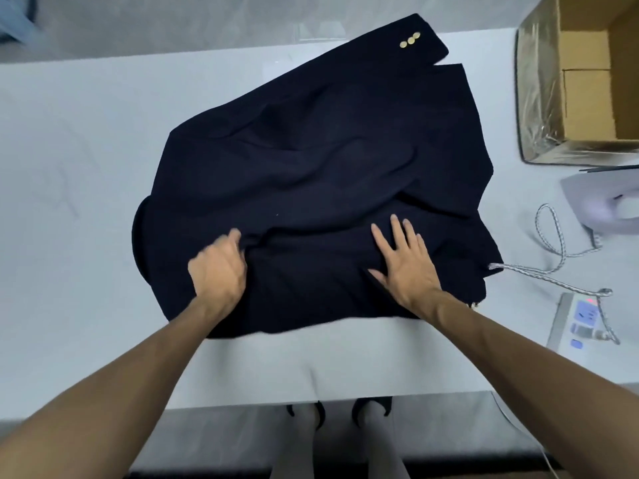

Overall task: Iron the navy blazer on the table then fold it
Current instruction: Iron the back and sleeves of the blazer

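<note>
In the head view, the navy blazer (328, 160) is lying rumpled on the counter (69, 167), under both hands. The left hand (218, 267) is gripping a ridge of cloth with curled fingers. The right hand (408, 264) is pressing flat beside it, fingers spread. This is looking like spreading-out ahead of ironing. The next move is probably calling for pulling the folds flat, then reaching for the iron (601, 205), well right of the right hand.

White table (69, 167), grey floor (138, 29), cardboard box (584, 108).
</note>
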